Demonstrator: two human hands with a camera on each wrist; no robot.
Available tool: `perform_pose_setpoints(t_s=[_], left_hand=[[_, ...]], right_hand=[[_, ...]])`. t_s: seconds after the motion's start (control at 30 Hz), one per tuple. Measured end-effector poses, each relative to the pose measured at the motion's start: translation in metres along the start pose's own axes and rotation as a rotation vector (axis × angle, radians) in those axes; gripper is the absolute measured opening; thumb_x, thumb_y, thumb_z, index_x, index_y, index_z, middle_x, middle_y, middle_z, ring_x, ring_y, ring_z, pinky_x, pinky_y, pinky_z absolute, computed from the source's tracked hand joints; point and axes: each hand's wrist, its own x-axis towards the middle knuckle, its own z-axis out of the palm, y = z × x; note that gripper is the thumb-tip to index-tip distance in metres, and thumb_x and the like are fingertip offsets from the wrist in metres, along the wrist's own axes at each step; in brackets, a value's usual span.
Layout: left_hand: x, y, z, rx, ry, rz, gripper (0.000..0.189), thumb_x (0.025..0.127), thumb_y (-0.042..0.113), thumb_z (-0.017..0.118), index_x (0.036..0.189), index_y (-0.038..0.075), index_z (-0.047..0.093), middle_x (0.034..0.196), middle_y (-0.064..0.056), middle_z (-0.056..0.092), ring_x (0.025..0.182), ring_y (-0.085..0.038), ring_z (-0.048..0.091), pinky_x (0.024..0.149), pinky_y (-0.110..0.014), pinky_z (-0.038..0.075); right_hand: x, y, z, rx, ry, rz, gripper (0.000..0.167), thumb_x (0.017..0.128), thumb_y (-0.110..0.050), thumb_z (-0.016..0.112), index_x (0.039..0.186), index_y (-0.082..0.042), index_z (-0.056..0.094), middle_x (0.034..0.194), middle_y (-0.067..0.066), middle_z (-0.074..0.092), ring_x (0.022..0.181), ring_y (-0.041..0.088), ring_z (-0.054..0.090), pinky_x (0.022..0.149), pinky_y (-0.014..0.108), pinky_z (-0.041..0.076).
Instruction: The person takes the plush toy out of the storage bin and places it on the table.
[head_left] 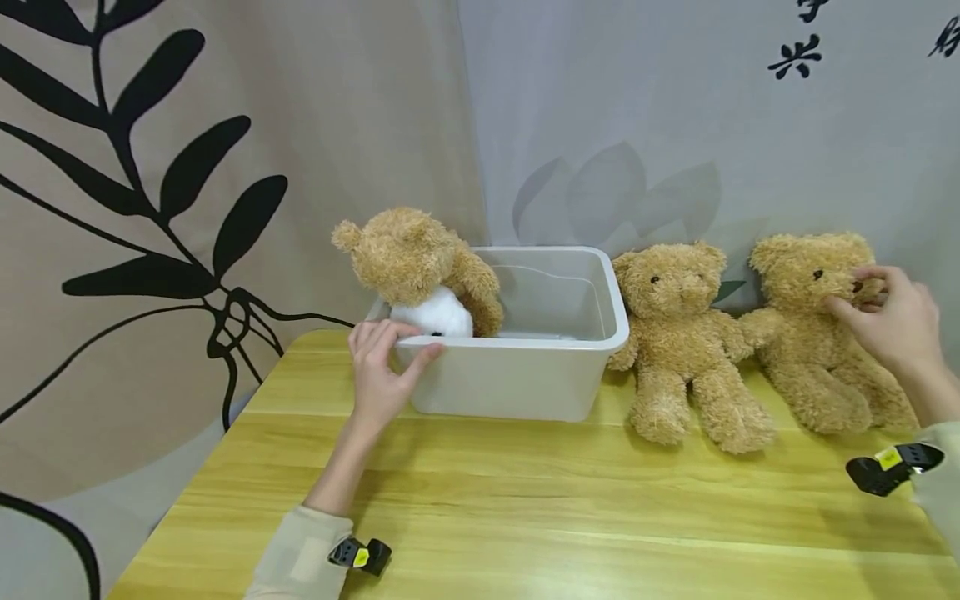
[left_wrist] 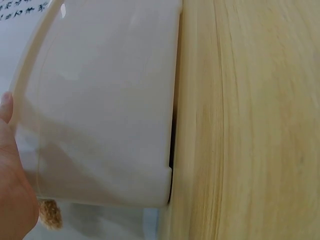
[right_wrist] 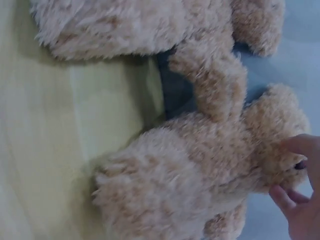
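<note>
So you've got a pale grey bin point(head_left: 517, 379) on the wood-grain surface point(head_left: 585, 517) with two plushies in it: a slumped tan teddy point(head_left: 408, 258) at the left end, head up above the rim, and a white fluffy thing point(head_left: 435, 315) tucked under it. Can't tell what that one is, tbh.

Your left grip point(head_left: 382, 358) has the bin's front-left rim, thumb on the outside. Your right grip point(head_left: 900, 317) is fairly narrow, thumb and fingers on either side of the muzzle of the far-right teddy point(head_left: 810, 333), which sits on the surface. The middle teddy point(head_left: 678, 333) sits between that one and the bin.

Writing-wise, there are black brush-style characters point(head_left: 797, 57) high on the grey backdrop point(head_left: 600, 108), some cropped, can't make them out. The yellow label point(head_left: 890, 457) on your right wrist gadget is too small to read.
</note>
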Motion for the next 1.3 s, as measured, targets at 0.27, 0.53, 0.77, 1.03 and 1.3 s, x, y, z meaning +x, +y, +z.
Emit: perform_pose_setpoints(t_s=[0.27, 0.53, 0.77, 1.03, 1.3], left_hand=[[-0.001, -0.002, 0.001, 0.006, -0.015, -0.008, 0.059, 0.089, 0.061, 0.067, 0.091, 0.002, 0.068, 0.084, -0.010, 0.069, 0.081, -0.026, 0.049, 0.102, -0.044, 0.023], [-0.001, -0.002, 0.000, 0.007, -0.023, -0.004, 0.060, 0.089, 0.061, 0.067, 0.091, 0.001, 0.068, 0.084, -0.010, 0.068, 0.082, -0.026, 0.049, 0.104, -0.045, 0.022], [-0.002, -0.002, -0.001, 0.011, -0.023, -0.005, 0.060, 0.090, 0.062, 0.065, 0.092, 0.001, 0.068, 0.085, -0.010, 0.069, 0.082, -0.025, 0.049, 0.104, -0.045, 0.022], [-0.001, -0.002, 0.000, 0.009, -0.022, -0.002, 0.061, 0.090, 0.062, 0.065, 0.092, 0.002, 0.068, 0.085, -0.010, 0.069, 0.082, -0.025, 0.049, 0.104, -0.045, 0.022], [-0.001, -0.001, 0.000, 0.009, -0.013, 0.002, 0.061, 0.089, 0.063, 0.065, 0.091, 0.002, 0.068, 0.085, -0.009, 0.069, 0.081, -0.025, 0.049, 0.103, -0.044, 0.023]], right_hand=[[-0.003, -0.023, -0.008, 0.030, 0.073, -0.054, 0.050, 0.103, -0.024, 0.051, 0.139, 0.011, 0.043, 0.136, 0.039, 0.032, 0.112, 0.054, 0.038, 0.088, 0.062, 0.033], [-0.005, -0.058, -0.011, 0.109, 0.086, -0.118, 0.049, 0.103, -0.024, 0.052, 0.142, 0.006, 0.046, 0.144, 0.033, 0.036, 0.120, 0.052, 0.044, 0.101, 0.061, 0.038], [-0.003, -0.091, -0.012, 0.269, 0.082, -0.212, 0.042, 0.097, -0.024, 0.064, 0.133, -0.002, 0.059, 0.122, -0.006, 0.045, 0.098, -0.005, 0.046, 0.087, 0.009, 0.041], [-0.015, -0.137, -0.004, 0.318, 0.029, -0.361, 0.041, 0.097, -0.020, 0.067, 0.132, 0.000, 0.059, 0.125, 0.003, 0.047, 0.101, -0.004, 0.047, 0.085, 0.010, 0.042], [-0.023, -0.182, 0.008, 0.373, -0.025, -0.470, 0.040, 0.095, -0.014, 0.071, 0.130, 0.001, 0.060, 0.129, 0.015, 0.052, 0.106, 0.005, 0.050, 0.092, 0.015, 0.044]])
